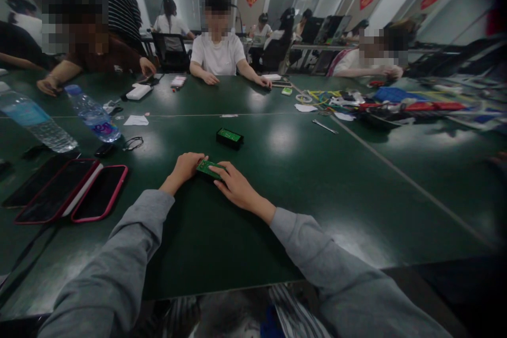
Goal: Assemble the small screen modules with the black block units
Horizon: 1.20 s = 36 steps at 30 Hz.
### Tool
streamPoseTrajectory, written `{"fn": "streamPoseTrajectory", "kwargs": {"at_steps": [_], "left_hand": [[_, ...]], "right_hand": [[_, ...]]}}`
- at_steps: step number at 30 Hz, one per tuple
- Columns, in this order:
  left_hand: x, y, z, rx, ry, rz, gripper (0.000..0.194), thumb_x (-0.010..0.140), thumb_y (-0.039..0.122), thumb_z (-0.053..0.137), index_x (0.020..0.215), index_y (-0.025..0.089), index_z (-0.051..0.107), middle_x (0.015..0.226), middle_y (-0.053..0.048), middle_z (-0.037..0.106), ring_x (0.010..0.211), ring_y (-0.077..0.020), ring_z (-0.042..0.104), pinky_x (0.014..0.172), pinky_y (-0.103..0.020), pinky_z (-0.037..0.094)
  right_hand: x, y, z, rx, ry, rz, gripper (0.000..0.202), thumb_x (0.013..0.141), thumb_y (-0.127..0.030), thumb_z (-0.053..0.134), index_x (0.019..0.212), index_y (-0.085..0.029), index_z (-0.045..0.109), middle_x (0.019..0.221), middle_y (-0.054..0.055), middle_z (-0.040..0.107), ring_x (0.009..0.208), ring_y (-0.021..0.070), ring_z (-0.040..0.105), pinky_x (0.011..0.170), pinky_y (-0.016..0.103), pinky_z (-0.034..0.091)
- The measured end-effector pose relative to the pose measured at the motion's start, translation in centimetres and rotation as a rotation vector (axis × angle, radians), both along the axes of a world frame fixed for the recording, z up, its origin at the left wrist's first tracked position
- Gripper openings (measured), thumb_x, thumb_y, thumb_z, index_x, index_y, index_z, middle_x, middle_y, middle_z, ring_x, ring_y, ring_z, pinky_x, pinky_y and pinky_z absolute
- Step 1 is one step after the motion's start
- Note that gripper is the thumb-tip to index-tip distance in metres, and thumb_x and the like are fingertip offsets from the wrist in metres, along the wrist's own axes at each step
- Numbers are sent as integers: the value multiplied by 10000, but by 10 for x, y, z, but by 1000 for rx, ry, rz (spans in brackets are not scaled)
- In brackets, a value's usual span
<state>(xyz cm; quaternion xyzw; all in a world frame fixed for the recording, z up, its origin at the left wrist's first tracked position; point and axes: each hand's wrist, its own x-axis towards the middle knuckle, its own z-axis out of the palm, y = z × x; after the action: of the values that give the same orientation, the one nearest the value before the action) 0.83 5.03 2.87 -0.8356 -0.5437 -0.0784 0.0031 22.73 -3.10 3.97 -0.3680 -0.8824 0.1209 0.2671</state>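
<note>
Between my two hands, just above or on the dark green table (253,243), is a green circuit board (206,167). My left hand (187,167) grips its left end, fingers bent round the edge. My right hand (234,186) holds the right end, with fingertips on the board's top face and the thumb at its near edge. The board's underside is hidden. A little beyond my hands lies an open black case (229,139) with another green board inside it.
Phones in red cases (100,193) lie at the left. Behind them stand two water bottles (93,113). A wrench (325,127) lies to the right, before a heap of cables and tools (412,105). A person in a white shirt (217,54) sits opposite.
</note>
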Motion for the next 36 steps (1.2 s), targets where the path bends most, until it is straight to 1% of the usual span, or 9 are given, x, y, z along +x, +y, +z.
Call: {"fn": "streamPoseTrajectory", "kwargs": {"at_steps": [8, 13, 18, 22, 29, 32, 36], "left_hand": [[-1, 1, -1, 9, -6, -13, 488, 974, 501, 273, 896, 220, 665, 885, -93, 716, 815, -219, 659, 631, -280, 365], [0, 2, -1, -2, -16, -1, 487, 972, 502, 285, 898, 221, 676, 881, -96, 719, 824, -219, 661, 646, -275, 381], [0, 1, -1, -16, -20, 0, 472, 970, 493, 302, 903, 224, 683, 900, -99, 726, 852, -222, 665, 667, -276, 399], [0, 1, -1, -15, -25, 7, 483, 970, 499, 291, 898, 221, 680, 897, -96, 728, 842, -220, 668, 655, -276, 390], [-1, 3, -3, 3, -5, -16, 483, 975, 494, 278, 915, 228, 677, 896, -96, 726, 851, -231, 670, 657, -286, 387], [-1, 3, -3, 6, 6, -5, 475, 976, 485, 281, 919, 230, 677, 905, -96, 726, 865, -227, 668, 666, -285, 390], [0, 2, -2, -9, 1, 8, 455, 971, 483, 303, 935, 228, 678, 912, -96, 727, 855, -219, 663, 668, -281, 394]], "right_hand": [[0, -1, 1, -10, 1, -5, 452, 983, -302, 455, 1417, -256, 335, 1344, 119, 418, 1177, 242, 492, 951, 445, 500], [0, -1, 0, -11, 9, -9, 454, 982, -303, 457, 1418, -268, 336, 1344, 115, 420, 1174, 248, 500, 949, 460, 503], [-1, 1, -2, 4, 18, 0, 445, 982, -298, 452, 1413, -257, 348, 1337, 121, 424, 1188, 254, 491, 969, 470, 490], [-1, 2, -4, 12, 6, -3, 450, 980, -299, 455, 1412, -239, 347, 1337, 127, 421, 1181, 253, 491, 960, 464, 492], [0, 0, 0, 4, 7, 7, 454, 983, -297, 446, 1419, -251, 330, 1337, 125, 422, 1170, 248, 498, 953, 452, 497], [0, 0, 2, 7, -4, 7, 446, 985, -296, 442, 1414, -236, 335, 1338, 130, 419, 1166, 249, 498, 955, 451, 497], [1, 0, 2, 2, -6, 8, 446, 985, -296, 442, 1414, -251, 330, 1338, 126, 420, 1166, 252, 501, 948, 464, 503]]}}
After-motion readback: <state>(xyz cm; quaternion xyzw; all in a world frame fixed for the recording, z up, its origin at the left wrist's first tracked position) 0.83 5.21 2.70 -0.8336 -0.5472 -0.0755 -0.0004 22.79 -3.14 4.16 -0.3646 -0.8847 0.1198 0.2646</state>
